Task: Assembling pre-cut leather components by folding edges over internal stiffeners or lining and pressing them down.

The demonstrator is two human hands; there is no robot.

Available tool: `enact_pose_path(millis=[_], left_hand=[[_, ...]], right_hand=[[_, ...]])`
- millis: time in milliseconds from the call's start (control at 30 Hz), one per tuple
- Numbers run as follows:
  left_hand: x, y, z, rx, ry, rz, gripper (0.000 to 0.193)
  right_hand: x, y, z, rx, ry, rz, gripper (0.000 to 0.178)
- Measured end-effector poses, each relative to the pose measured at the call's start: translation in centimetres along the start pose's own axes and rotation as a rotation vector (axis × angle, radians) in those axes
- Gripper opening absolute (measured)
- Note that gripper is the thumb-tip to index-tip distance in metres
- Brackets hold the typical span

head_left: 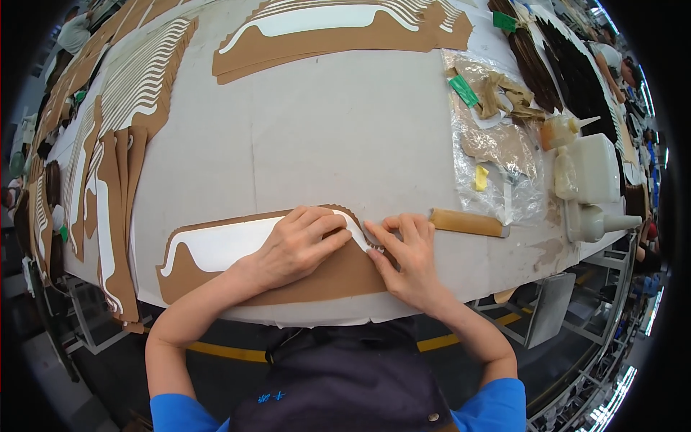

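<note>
Near edge: our panel (324, 288) lies on the surface (345, 144), a backing piece (216, 248) on top
Left: we have overlapping panels (133, 155)
Far edge: a panel stack (324, 45) behind ours
Right: we see a bar (468, 222), a plastic bag (529, 191) behind it, a jug (599, 169) right of the bag

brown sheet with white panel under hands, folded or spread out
Mostly spread: the brown sheet with white panel lies flat on the pale tabletop; right edge partly hidden.

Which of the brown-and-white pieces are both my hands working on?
The brown piece directly before you, under your left hand and right hand; it lies alone, while the others overlap in a far group and a left group.
</note>
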State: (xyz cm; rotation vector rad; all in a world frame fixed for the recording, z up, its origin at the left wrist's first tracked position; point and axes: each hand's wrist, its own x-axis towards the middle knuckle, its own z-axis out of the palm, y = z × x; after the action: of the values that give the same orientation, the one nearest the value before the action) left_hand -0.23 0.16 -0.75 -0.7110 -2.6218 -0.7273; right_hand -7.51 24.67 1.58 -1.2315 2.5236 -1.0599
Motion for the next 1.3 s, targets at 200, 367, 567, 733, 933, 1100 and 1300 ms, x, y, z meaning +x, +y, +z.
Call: enact_pose_path(millis=[200,367,567,733,933,1100,1300], left_hand=[[1.1,0.7,0.4,-0.055,0.094,-0.108,0.037],[0.7,0.7,0.7,0.008,0.056,-0.074,0.038],[0.1,1.9,0.2,0.063,0.047,-0.07,0.044],[-3.2,2.6,-3.0,0.036,-0.033,-0.129,0.044],[-12.4,2.7,-11.1,0.482,0.271,-0.883,0.042],[-21.5,2.6,-14.1,-0.072,0.505,-1.373,0.048],[-20.0,5.1,-14.3,-0.434,0.535,-1.408,0.049]], right_hand=[[0.3,0.0,1.8,-0.034,0.073,-0.064,0.042],[-0.5,-0.3,2.5,-0.297,0.103,-0.217,0.053],[-2.1,-1.0,2.4,-0.465,0.049,-0.274,0.056],[-2.9,-0.4,0.8,-0.382,0.063,-0.296,0.054],[-2.0,0.1,0.2,-0.268,0.105,-0.268,0.046],[-1.0,1.5,-0.4,-0.263,0.013,-0.384,0.041],[-2.1,0.7,-4.1,-0.353,-0.029,-0.5,0.042]])
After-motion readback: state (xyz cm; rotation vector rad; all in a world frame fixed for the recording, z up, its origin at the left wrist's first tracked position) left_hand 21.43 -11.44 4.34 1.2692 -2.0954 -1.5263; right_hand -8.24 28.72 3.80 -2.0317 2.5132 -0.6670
